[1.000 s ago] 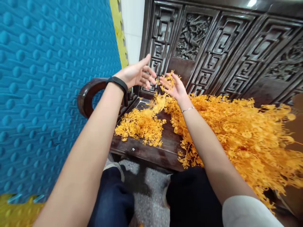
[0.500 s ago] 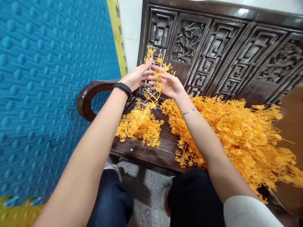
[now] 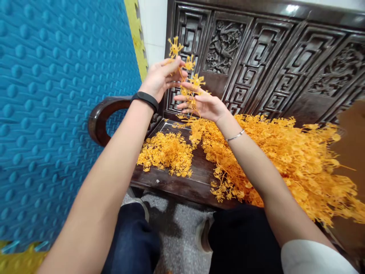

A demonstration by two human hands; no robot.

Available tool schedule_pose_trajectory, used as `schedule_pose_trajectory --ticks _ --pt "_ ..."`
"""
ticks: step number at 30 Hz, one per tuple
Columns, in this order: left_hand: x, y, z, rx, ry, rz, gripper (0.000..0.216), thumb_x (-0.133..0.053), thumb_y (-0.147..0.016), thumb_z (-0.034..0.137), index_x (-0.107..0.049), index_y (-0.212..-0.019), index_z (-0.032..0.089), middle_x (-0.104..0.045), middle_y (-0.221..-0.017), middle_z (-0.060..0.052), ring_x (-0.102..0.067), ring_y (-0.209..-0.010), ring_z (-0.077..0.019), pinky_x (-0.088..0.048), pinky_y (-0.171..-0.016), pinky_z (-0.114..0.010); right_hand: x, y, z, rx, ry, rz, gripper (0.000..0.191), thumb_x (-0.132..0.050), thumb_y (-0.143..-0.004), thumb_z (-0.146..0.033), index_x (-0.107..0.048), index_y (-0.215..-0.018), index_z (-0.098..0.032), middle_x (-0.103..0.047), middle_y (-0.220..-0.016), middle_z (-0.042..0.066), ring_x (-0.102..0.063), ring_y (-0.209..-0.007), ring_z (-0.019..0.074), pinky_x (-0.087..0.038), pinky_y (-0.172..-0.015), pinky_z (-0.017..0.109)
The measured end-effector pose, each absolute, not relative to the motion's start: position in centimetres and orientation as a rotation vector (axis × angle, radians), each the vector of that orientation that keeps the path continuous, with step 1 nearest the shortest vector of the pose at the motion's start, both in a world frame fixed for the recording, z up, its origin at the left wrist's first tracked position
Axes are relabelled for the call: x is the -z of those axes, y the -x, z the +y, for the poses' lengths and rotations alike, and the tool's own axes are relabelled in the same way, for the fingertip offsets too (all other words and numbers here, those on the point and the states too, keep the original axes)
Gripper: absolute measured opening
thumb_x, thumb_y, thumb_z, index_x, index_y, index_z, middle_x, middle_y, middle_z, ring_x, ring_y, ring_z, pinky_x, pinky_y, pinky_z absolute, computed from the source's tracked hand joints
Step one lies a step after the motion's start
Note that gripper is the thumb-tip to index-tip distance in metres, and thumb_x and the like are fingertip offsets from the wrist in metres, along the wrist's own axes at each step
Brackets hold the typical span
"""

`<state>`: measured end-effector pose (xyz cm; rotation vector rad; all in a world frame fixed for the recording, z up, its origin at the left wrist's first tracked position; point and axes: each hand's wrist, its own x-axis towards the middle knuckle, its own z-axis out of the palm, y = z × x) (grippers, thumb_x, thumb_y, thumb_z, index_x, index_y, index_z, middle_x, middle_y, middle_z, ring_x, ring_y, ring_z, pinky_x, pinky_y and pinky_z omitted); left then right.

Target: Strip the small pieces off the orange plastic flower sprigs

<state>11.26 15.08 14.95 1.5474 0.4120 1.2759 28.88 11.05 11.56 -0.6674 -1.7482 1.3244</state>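
Flower strand [image 3: 196, 80], orange in colour, hangs before you between your two hands, above the left part of the bench seat. Nearest to you are your white sleeve [image 3: 316, 257] at the right and your dark trousers [image 3: 134, 243], with the grey speckled floor [image 3: 182, 215] between your shoes [image 3: 203, 236]. At the front of the dark wooden seat [image 3: 176, 185] lies one small white bit [image 3: 157, 181]. Behind it, a low pile of orange flowers [image 3: 168, 152] rests on the left, and a much bigger heap [image 3: 308, 163] spreads to the right, below your right forearm.

Your left hand [image 3: 161, 78] (the one with the black wristband [image 3: 145, 99]) pinches the strand near its top, thumb against fingers. Your right hand [image 3: 210, 107], wearing a thin bracelet [image 3: 235, 136], has its fingers stretched out along the strand; whether they grip it, I cannot tell. To the left are the curved armrest [image 3: 95, 122] and a blue bumpy mat [image 3: 57, 114]. Farther away stands the carved backrest [image 3: 302, 102], next to a white wall [image 3: 155, 30].
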Motion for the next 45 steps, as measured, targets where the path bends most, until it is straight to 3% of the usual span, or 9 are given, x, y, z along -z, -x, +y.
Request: schedule_pose_trajectory --ticks 6,11,18,22,27,31,36,42,45 --pt "-15.9 -10.5 13.4 -1.330 -1.679 0.491 0.017 -0.053 -0.087 0.030 -0.054 -0.078 0.016 -0.053 -0.061 0.002 -0.046 -0.054 -0.0067 -0.042 -0.065 -0.026 -11.8 -30.6 9.5 -1.239 0.658 -1.669 0.046 -0.056 -0.078 -0.039 -0.050 -0.120 -0.023 -0.060 -0.121 0.005 -0.059 -0.109 0.0198 -0.050 -0.089 0.035" --pt "-15.3 -10.2 13.5 -1.038 -1.902 0.586 0.015 -0.061 -0.079 0.026 -0.060 -0.070 0.013 -0.044 -0.049 0.003 -0.038 -0.043 -0.0061 -0.034 -0.050 -0.024 -12.6 -30.3 8.7 -1.144 0.795 -1.687 0.047 -0.053 -0.081 -0.054 -0.054 -0.112 -0.019 -0.065 -0.105 0.007 -0.065 -0.089 0.0155 -0.054 -0.076 0.028" --pt "-15.9 -9.9 12.0 -0.605 -2.196 0.599 0.020 -0.066 -0.073 0.032 -0.062 -0.063 0.014 -0.043 -0.047 0.003 -0.038 -0.040 -0.0060 -0.032 -0.050 -0.026 -13.0 -28.2 7.3 -0.880 0.918 -1.809 0.036 -0.059 -0.079 -0.051 -0.058 -0.078 -0.014 -0.061 -0.068 0.001 -0.062 -0.063 0.0085 -0.048 -0.063 0.021" --pt "-16.3 -9.1 10.4 -0.564 -2.297 0.569 0.022 -0.065 -0.073 0.031 -0.061 -0.060 0.015 -0.042 -0.046 0.003 -0.040 -0.041 -0.0061 -0.029 -0.050 -0.023 -13.1 -28.1 5.4 -0.815 0.953 -1.955 0.036 -0.062 -0.078 -0.048 -0.057 -0.066 -0.014 -0.058 -0.060 0.000 -0.060 -0.059 0.0082 -0.047 -0.063 0.022" --pt "-16.0 -7.0 5.4 -0.550 -2.435 0.685 0.022 -0.062 -0.074 0.035 -0.061 -0.061 0.017 -0.043 -0.048 0.003 -0.037 -0.043 -0.0069 -0.026 -0.047 -0.023 -13.5 -27.3 2.2 -0.866 0.933 -2.132 0.036 -0.060 -0.079 -0.048 -0.056 -0.065 -0.015 -0.058 -0.058 -0.001 -0.058 -0.059 0.0084 -0.045 -0.061 0.023" --pt "-12.8 -5.3 1.0 -0.531 -2.351 0.737 0.021 -0.054 -0.081 0.036 -0.058 -0.069 0.019 -0.047 -0.056 0.003 -0.041 -0.050 -0.0098 -0.029 -0.048 -0.023 -11.3 -26.3 -0.1 -0.978 0.909 -2.316 0.033 -0.055 -0.083 -0.044 -0.056 -0.068 -0.015 -0.058 -0.060 -0.001 -0.055 -0.058 0.0071 -0.041 -0.058 0.022" --pt "-6.0 -3.6 0.8 -0.231 -2.149 0.693 0.027 -0.043 -0.087 0.039 -0.052 -0.074 0.018 -0.045 -0.062 0.003 -0.040 -0.056 -0.0100 -0.032 -0.052 -0.022 -5.8 -25.7 0.2 -1.138 0.900 -2.504 0.037 -0.048 -0.087 -0.044 -0.052 -0.064 -0.015 -0.052 -0.056 -0.003 -0.048 -0.054 0.0060 -0.038 -0.058 0.022" --pt "0.4 0.6 4.5 -0.422 -1.957 0.987 0.032 -0.048 -0.083 0.047 -0.047 -0.069 0.018 -0.038 -0.056 0.005 -0.035 -0.051 -0.0095 -0.029 -0.049 -0.022 0.2 -29.7 5.0 -1.112 1.266 -2.039 0.040 -0.056 -0.079 -0.049 -0.050 -0.058 -0.015 -0.047 -0.050 -0.005 -0.046 -0.049 0.0073 -0.038 -0.057 0.025" --pt "1.4 1.3 4.9 -0.428 -1.857 1.050 0.033 -0.047 -0.083 0.050 -0.046 -0.073 0.019 -0.038 -0.050 0.006 -0.034 -0.044 -0.0086 -0.025 -0.043 -0.021 1.5 -29.9 5.9 -1.180 1.316 -1.889 0.040 -0.054 -0.078 -0.054 -0.053 -0.069 -0.015 -0.055 -0.060 -0.002 -0.052 -0.055 0.0092 -0.042 -0.060 0.026"
